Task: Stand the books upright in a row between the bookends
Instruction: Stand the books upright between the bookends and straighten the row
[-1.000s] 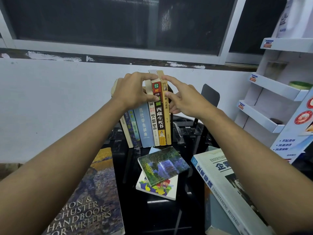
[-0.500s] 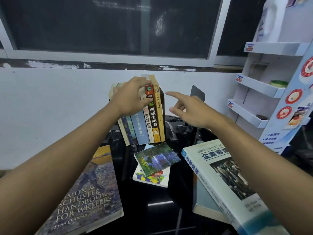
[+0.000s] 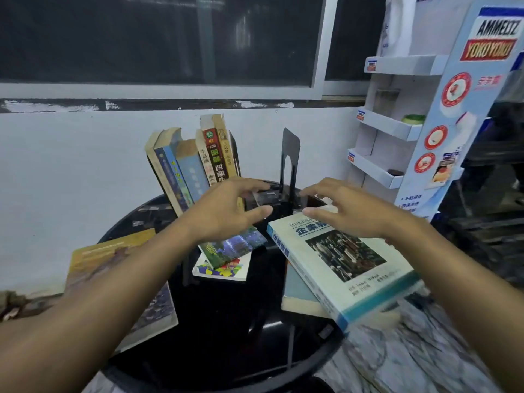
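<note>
Leaning toward the left, a row of paperbacks [image 3: 195, 165] is standing spine-out at the back of the round black table [image 3: 226, 330], with a thin dark plate [image 3: 234, 148] showing against the tan book at its right end. To the right, apart from the row, a black metal bookend [image 3: 290, 154] is standing upright, leaving a gap between the two. Both hands are hovering in front of that gap, apart from each other, fingers spread and gripping nothing. The left hand [image 3: 226, 211] is hanging over a small forest-cover book [image 3: 241, 245], which is lying on a booklet with coloured shapes [image 3: 224, 270]. The right hand [image 3: 351, 214] is reaching over the far corner of a large white-and-blue textbook [image 3: 340, 265]; whether its thumb is touching the cover is unclear. That textbook is lying flat across a pale blue book [image 3: 297, 293] at the table's right edge. A large yellow-and-grey paperback [image 3: 113, 268] is lying flat on the left, partly under the left forearm. A white display rack [image 3: 391, 123] is standing by the wall at right.
</note>
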